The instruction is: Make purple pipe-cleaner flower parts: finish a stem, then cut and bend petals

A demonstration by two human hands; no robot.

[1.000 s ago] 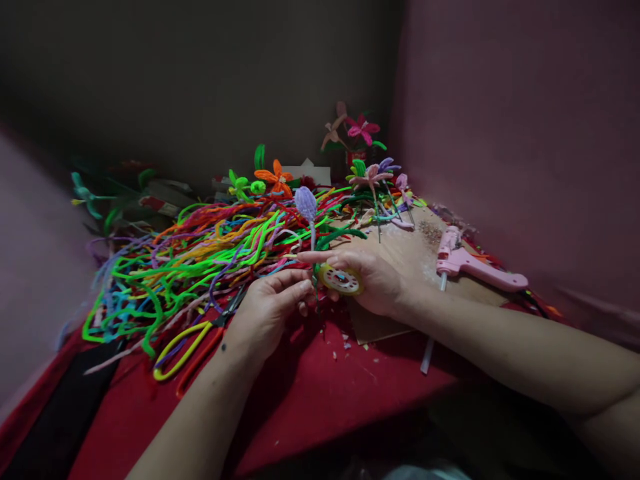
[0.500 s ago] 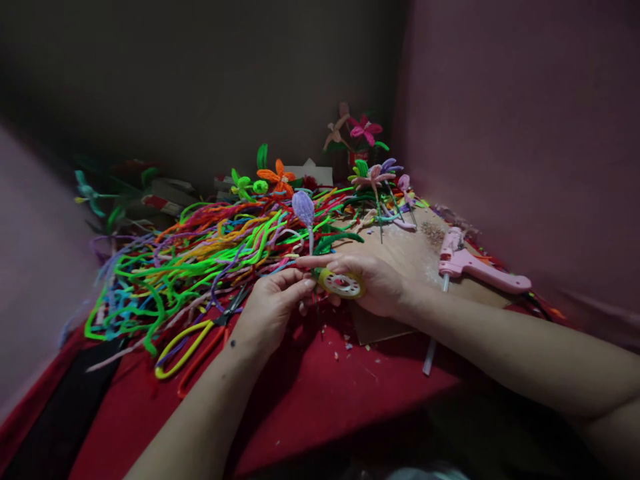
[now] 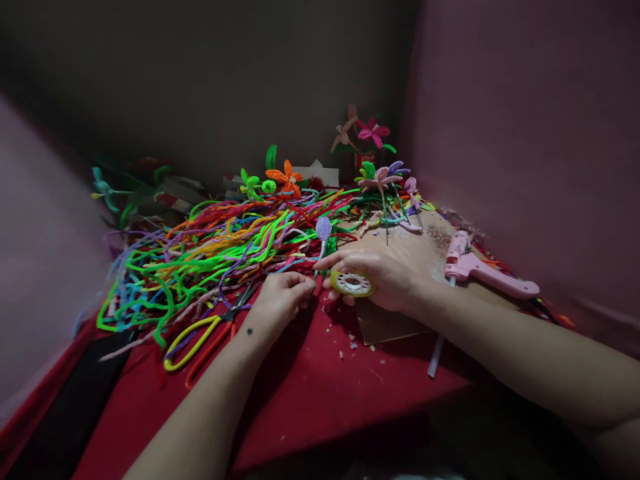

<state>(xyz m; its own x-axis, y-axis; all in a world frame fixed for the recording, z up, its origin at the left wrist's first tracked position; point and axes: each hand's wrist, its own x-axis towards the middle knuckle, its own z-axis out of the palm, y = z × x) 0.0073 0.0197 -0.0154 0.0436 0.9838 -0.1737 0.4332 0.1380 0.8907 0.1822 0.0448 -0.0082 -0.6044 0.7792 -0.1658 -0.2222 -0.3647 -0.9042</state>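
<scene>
A lilac pipe-cleaner flower bud [image 3: 323, 229] points up between my hands, its thin pale stem running down toward my fingers. My left hand [image 3: 284, 298] is closed in a pinch at the stem's lower end, where the fingertips hide the grip. Held in my right hand [image 3: 387, 277] is a yellow-edged roll of tape [image 3: 353, 283] with a white, holed core. The right index finger stretches left across the stem, just below the bud. A dark green pipe-cleaner piece [image 3: 331, 244] shows right behind the bud.
Multicoloured pipe cleaners [image 3: 215, 253] are heaped left and behind. Scissors [image 3: 193, 340] with yellow and red handles lie by my left wrist. A pink glue gun [image 3: 480, 267] rests on cardboard [image 3: 387, 323] at right. Finished flowers [image 3: 373, 132] stand behind, and scraps dot the red cloth [image 3: 320, 400].
The bud has dropped lower and tilted slightly. My right hand with the tape roll has drawn a little away from my left hand. The whole view has shifted slightly.
</scene>
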